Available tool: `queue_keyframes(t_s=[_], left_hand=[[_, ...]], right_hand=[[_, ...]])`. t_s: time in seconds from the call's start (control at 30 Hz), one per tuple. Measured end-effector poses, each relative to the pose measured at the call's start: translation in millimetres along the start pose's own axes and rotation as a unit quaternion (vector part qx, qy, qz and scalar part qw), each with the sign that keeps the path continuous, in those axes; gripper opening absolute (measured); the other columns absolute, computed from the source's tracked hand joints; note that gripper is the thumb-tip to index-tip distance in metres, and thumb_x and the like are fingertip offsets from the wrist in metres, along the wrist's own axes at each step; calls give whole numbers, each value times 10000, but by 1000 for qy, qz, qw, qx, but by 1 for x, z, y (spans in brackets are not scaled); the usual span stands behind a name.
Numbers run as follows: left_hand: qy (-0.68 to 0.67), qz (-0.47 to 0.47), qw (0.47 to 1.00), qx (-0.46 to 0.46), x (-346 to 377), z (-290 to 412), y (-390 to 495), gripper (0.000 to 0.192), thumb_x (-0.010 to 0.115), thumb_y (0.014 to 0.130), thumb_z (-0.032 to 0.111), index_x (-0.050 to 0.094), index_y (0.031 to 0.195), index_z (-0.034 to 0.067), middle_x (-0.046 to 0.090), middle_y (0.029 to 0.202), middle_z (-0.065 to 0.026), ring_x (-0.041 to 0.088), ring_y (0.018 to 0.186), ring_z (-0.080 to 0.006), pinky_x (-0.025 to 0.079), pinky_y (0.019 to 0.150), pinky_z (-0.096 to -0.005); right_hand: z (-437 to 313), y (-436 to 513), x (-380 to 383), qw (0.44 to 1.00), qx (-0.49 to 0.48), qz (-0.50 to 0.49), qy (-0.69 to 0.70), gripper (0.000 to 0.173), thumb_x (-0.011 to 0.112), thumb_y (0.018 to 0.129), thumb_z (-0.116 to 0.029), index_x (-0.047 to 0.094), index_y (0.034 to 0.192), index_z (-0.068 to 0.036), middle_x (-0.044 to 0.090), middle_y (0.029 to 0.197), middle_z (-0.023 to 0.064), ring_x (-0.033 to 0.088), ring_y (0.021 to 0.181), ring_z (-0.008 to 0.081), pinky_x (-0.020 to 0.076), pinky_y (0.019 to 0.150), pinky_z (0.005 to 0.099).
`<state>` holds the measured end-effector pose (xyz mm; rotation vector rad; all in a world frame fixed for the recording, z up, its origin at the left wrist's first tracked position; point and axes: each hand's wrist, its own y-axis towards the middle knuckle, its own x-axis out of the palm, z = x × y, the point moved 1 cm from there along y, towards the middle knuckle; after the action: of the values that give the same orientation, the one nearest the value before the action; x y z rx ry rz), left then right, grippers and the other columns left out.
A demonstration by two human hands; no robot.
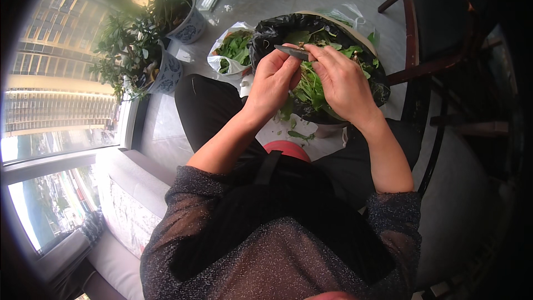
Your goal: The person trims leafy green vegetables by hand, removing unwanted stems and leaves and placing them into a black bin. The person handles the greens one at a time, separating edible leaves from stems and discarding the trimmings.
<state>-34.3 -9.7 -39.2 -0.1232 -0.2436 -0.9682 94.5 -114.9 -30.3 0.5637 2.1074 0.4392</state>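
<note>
My right hand [343,79] grips a small knife [295,52], its grey blade pointing left across the fingertips of my left hand [270,75]. The left fingers are curled closed around what looks like a thin plant stem, mostly hidden; green leaves show below that hand. A small brownish bit [301,44] sits by the blade, between the fingertips. Under both hands is a wide container lined with a black plastic bag [270,29], holding leafy greens [312,87] with pale stems and roots. Left of it stands a white plastic bag [215,58] of green leaves [236,48].
Loose leaves [300,135] lie on the grey tiled floor before a red round object [287,148] between my legs. Potted plants in blue-and-white pots [166,75] stand by the window at left. A dark wooden chair [412,33] is at right, a pale sofa [129,204] at lower left.
</note>
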Motion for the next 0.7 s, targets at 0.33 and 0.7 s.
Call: queue_keyframes(t_s=[0.33, 0.7], left_hand=[[34, 22, 999, -16, 4, 1, 4, 185, 487, 1011, 200, 563, 972, 36, 402, 637, 66, 325, 557, -28, 228, 497, -210], [-100, -15, 991, -82, 2, 1, 7, 253, 440, 1022, 257, 576, 981, 48, 455, 630, 23, 366, 547, -63, 281, 505, -226]], right_hand=[[11, 1, 1, 999, 23, 23, -27, 230, 550, 945, -142, 628, 1103, 5, 618, 877, 151, 628, 797, 339, 499, 679, 421], [13, 0, -5, 998, 44, 23, 35, 235, 531, 967, -165, 628, 1109, -6, 637, 901, 152, 635, 793, 348, 498, 672, 411]])
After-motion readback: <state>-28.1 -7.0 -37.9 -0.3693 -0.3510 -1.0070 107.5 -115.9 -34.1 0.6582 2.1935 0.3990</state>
